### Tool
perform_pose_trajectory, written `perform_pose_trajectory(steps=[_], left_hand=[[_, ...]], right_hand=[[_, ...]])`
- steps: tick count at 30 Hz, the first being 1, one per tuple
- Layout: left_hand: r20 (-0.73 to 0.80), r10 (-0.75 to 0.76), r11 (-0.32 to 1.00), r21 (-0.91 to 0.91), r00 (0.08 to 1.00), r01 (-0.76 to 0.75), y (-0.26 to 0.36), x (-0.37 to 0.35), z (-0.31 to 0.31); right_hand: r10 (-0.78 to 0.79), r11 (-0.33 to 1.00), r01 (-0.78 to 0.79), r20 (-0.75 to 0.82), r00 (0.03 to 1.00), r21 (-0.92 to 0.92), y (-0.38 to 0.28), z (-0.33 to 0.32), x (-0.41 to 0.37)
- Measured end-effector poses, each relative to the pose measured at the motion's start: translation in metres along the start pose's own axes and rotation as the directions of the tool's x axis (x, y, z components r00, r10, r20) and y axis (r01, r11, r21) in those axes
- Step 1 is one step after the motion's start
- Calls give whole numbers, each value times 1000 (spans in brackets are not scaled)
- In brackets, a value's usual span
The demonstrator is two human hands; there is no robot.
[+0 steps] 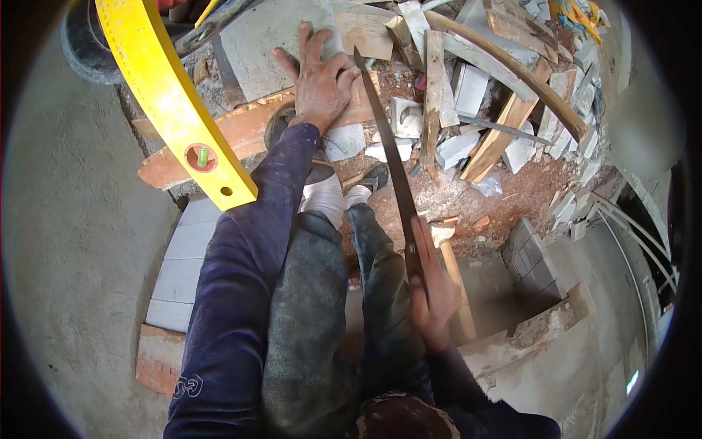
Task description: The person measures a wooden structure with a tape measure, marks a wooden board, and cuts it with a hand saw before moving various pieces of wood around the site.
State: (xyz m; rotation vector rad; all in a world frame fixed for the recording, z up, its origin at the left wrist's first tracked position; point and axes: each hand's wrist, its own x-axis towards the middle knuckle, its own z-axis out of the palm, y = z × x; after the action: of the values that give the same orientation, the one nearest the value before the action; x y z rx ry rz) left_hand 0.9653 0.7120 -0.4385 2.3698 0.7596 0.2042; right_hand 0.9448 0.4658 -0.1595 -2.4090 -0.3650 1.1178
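Observation:
My left hand (pixel 323 84) presses down with spread fingers at the edge of a grey slab (pixel 256 47). Under its heel runs a long reddish wooden plank (pixel 208 135). A handsaw (pixel 391 150) is in my right hand (pixel 433 296), whose fingers wrap round its near end. The dark blade points away from me, and its tip lies just right of my left fingers, over the slab's right side. At the upper left a yellow spirit level (pixel 172 99) stands close to the camera and overlaps my left sleeve.
Broken blocks and wood offcuts (pixel 504 139) are heaped at the right. A wooden handle (pixel 457 289) leans beside my right hand. White blocks (pixel 179 260) sit left of my legs, and a black tub (pixel 88 47) is at the upper left. My shoes (pixel 376 178) stand below the plank.

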Motion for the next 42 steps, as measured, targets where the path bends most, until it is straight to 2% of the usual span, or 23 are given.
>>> perform_pose_trajectory(steps=[2,4,6,8,9,10,12,14,15,16,18,19,21,22,23,26,29,30,31,34,36,38,42], left_hand=[[-22,22,999,25,1000,-21,-2,6,0],[-11,23,1000,-16,1000,-23,0,1,-2],[-19,21,1000,17,1000,-21,-2,2,-3],[7,43,999,11,999,-43,7,-7,-2],[1,50,999,2,999,-50,3,0,0],[4,31,1000,2,1000,-31,-3,2,-1],[-5,31,999,-18,1000,-31,-1,-4,-1],[10,15,1000,9,1000,-15,0,1,-1],[12,20,1000,8,1000,-20,1,1,-2],[-3,20,1000,-7,1000,-20,1,3,-3],[-13,24,999,-21,1000,-24,2,3,-2],[-32,35,999,-17,999,-36,-2,1,0],[-39,56,998,-2,998,-56,-5,-1,1],[-53,76,997,-13,996,-77,0,7,2],[-45,54,998,-16,998,-54,1,10,0],[2,18,1000,2,1000,-18,1,4,-1],[-29,29,1000,-10,999,-29,1,2,0],[-24,40,999,-8,999,-40,0,2,-1],[-17,52,999,-7,999,-52,-1,1,-1],[-36,58,998,32,998,-57,-1,0,1],[-94,99,995,-23,991,-102,-3,11,3],[-12,37,999,29,999,-37,0,0,0],[-25,42,999,5,999,-42,2,1,-2]], right_hand=[[-190,982,187,-114,975,-40,38,35,54],[-506,852,516,-386,771,-87,39,77,157],[-204,920,290,-311,928,262,-5,73,194],[-621,780,547,-263,739,-305,38,67,136],[-408,911,408,-252,878,-53,61,66,86],[-103,993,102,21,994,55,11,18,52],[-102,993,99,30,994,62,4,-2,8],[5,992,15,159,987,-122,2,-6,8],[-45,999,45,68,997,11,7,17,40],[-268,963,258,-175,947,-77,41,59,78],[-651,758,581,-397,647,-297,24,90,187],[-655,754,591,-385,650,-285,24,89,184],[-642,766,598,-336,689,-238,27,75,169],[-590,804,537,-225,776,-254,58,68,121],[-255,963,261,-91,963,70,26,35,76],[53,994,-39,150,987,-98,-8,-15,-8],[-161,987,161,5,987,-10,8,24,59],[-415,905,388,-161,895,-175,30,53,110],[-646,755,544,-273,713,-366,51,79,151],[-648,759,558,-306,698,-336,65,96,158],[-350,932,329,-138,927,-153,43,49,71],[24,988,2,163,986,-155,3,-8,-6],[-61,996,61,13,998,-57,6,14,34]])
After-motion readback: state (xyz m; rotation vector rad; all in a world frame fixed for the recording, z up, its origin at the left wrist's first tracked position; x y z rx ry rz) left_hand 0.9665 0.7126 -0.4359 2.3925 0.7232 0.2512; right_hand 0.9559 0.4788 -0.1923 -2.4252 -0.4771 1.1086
